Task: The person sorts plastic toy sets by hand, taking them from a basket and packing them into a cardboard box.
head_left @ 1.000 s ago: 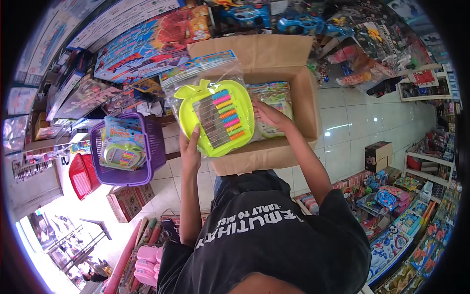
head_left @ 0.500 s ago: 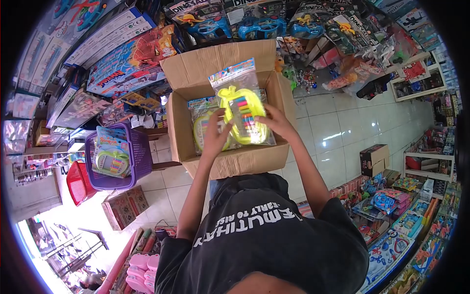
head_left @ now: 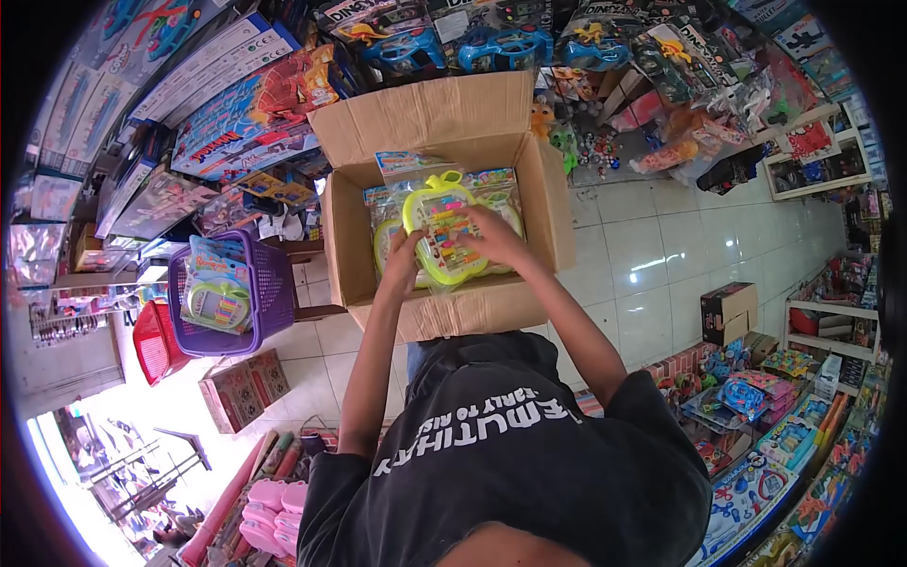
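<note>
An open cardboard box (head_left: 435,314) stands in front of me, with similar bagged yellow-green toys (head_left: 503,210) lying inside. Over them is an apple-shaped yellow-green toy pack (head_left: 440,255) in clear plastic, with small colourful pieces in its middle. My left hand (head_left: 402,265) grips the pack's left edge, fingers closed on it. On the pack's right part lies my right hand (head_left: 493,238), its fingers spread across the face.
To the left is a purple basket (head_left: 276,293) holding similar packs, beside a red basket (head_left: 162,342) and a patterned carton (head_left: 244,389). Boxed toys (head_left: 246,113) line the upper left. Bagged blue toys (head_left: 505,52) hang behind the box. A small carton (head_left: 727,312) stands right.
The toy pack has moved down and left, lower over the box, and has changed its tilt. Both hands have shifted left, and my right hand now lies across its face.
</note>
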`<act>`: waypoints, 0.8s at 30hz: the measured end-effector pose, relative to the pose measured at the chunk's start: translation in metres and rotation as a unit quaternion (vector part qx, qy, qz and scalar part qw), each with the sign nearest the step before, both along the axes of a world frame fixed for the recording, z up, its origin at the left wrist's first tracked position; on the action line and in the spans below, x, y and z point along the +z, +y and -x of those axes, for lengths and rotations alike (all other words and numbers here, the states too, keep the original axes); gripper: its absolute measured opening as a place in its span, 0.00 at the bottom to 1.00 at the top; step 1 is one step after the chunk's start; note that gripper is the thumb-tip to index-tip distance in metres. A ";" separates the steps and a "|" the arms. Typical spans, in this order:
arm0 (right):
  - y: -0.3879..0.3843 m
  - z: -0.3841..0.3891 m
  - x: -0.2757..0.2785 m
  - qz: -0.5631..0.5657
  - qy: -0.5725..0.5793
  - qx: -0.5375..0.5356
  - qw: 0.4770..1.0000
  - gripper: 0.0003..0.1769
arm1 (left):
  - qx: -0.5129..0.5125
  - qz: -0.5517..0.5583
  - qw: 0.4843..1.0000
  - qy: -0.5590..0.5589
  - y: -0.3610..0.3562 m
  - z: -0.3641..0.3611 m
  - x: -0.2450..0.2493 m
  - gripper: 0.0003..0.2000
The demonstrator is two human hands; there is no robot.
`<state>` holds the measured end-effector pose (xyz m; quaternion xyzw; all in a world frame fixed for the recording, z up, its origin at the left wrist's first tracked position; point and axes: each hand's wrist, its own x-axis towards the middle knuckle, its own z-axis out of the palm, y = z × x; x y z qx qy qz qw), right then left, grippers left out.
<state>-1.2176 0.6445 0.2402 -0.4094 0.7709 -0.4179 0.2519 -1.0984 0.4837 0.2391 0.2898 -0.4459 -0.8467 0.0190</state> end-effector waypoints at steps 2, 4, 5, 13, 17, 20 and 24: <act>0.002 0.012 -0.018 -0.008 0.106 -0.052 0.993 0.33 | -0.007 -0.053 0.999 -0.002 -0.011 0.004 -0.010 0.14; 0.002 0.025 -0.034 -0.091 -0.065 -0.150 0.982 0.40 | -0.033 -0.063 0.997 -0.018 -0.020 0.008 -0.025 0.14; 0.001 0.031 -0.048 -0.093 -0.067 -0.153 0.981 0.40 | -0.058 -0.072 0.995 -0.026 -0.023 0.013 -0.033 0.13; 0.008 0.042 -0.107 -0.216 -0.052 -0.192 0.956 0.52 | -0.203 0.154 0.952 -0.169 -0.034 0.038 -0.077 0.31; 0.009 0.041 -0.127 -0.305 0.003 -0.207 0.930 0.54 | -0.344 0.286 0.877 -0.176 -0.028 0.056 -0.117 0.26; 0.014 0.046 -0.135 -0.293 0.003 -0.208 0.933 0.56 | -0.379 0.425 0.809 -0.148 -0.025 0.068 -0.144 0.24; 0.010 0.044 -0.103 -0.428 -0.020 -0.183 0.885 0.55 | -0.304 0.415 0.847 -0.137 -0.016 0.070 -0.158 0.26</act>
